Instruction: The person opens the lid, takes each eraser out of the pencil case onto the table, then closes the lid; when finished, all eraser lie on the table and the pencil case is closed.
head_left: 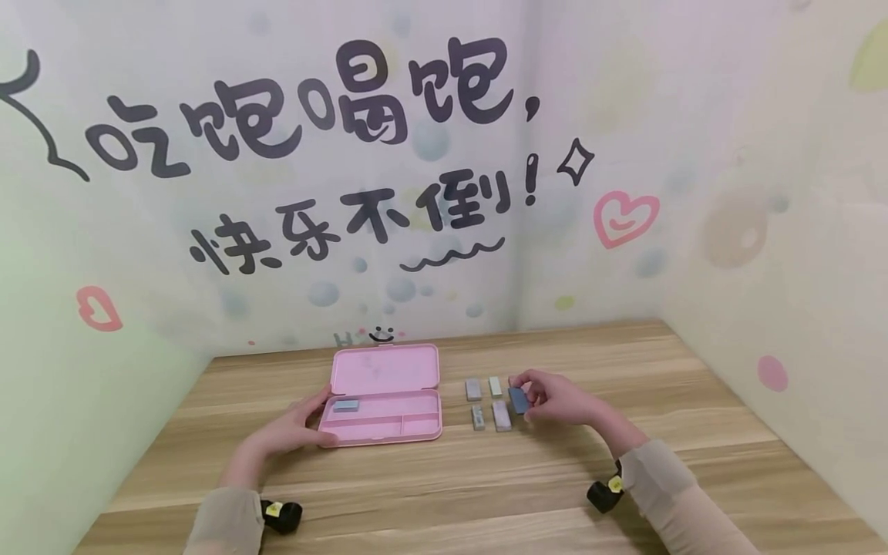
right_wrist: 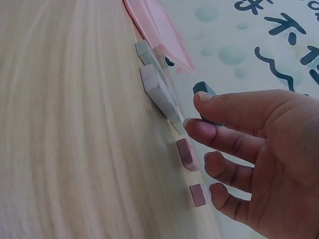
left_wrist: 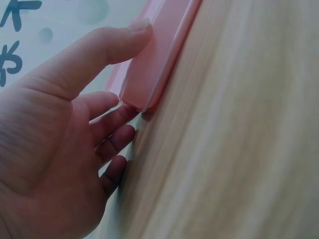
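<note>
A pink pencil case (head_left: pixel 386 371) lies with its lid folded back on the wooden table. My left hand (head_left: pixel 294 426) holds its left end, thumb at the front corner and fingers near the hinge side. In the left wrist view the thumb (left_wrist: pixel 119 47) lies against the case wall (left_wrist: pixel 149 74). One light blue block (head_left: pixel 346 405) rests in the long rear compartment. To the right of the case, my right hand (head_left: pixel 560 398) pinches a dark blue rectangular block (head_left: pixel 518 401) between thumb and fingers, raised above the table in the right wrist view.
Several small blocks lie between case and right hand: a greyish one (head_left: pixel 473 389), a pale green one (head_left: pixel 495 386), a patterned one (head_left: pixel 478 418) and a pale lilac one (head_left: pixel 502 416). Pinkish blocks (right_wrist: pixel 188 154) sit below the right fingers. Printed curtains enclose the table's back and sides.
</note>
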Demonstrator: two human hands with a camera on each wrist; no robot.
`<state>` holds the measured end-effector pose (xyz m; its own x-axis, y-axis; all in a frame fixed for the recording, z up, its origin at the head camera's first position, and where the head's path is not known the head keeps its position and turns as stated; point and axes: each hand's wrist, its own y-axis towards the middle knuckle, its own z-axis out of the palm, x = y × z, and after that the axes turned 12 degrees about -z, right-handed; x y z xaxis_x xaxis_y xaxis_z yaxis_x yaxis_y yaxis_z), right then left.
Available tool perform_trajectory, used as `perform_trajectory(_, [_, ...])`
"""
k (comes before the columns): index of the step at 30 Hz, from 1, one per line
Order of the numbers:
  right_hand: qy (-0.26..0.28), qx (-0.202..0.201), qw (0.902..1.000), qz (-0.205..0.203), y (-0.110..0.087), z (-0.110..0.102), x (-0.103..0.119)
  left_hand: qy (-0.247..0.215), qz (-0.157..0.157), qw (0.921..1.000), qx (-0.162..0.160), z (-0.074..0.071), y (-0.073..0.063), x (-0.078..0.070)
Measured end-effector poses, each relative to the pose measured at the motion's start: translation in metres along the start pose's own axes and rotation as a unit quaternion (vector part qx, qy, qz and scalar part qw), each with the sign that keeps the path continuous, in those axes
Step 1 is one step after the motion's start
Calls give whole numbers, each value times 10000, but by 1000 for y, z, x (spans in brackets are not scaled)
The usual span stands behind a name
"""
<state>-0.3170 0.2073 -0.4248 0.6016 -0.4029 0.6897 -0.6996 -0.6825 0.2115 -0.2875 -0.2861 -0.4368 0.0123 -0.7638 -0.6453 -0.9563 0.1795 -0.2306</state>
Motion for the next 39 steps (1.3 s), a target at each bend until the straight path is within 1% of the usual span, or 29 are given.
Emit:
perform_trajectory(8, [-6, -5, 9997, 261, -4, 1, -5, -32, 3, 10000, 33, -1, 1, 1])
perform_trajectory(13, [-41, -53, 9993, 369, -6, 3, -10, -42, 68, 10000, 2, -2, 1, 1])
perform_trajectory(21, [-123, -15, 9997, 217, -7, 5, -15, -6, 85, 10000, -5, -1, 2, 2])
perform_trajectory(33, [-266, 66, 9992, 298, -7, 7, -14, 4, 6, 10000, -27, 0, 0, 0])
perform_trajectory(39, [-268, 68, 9994, 227, -7, 8, -15, 8, -53, 10000, -25, 0, 0, 0])
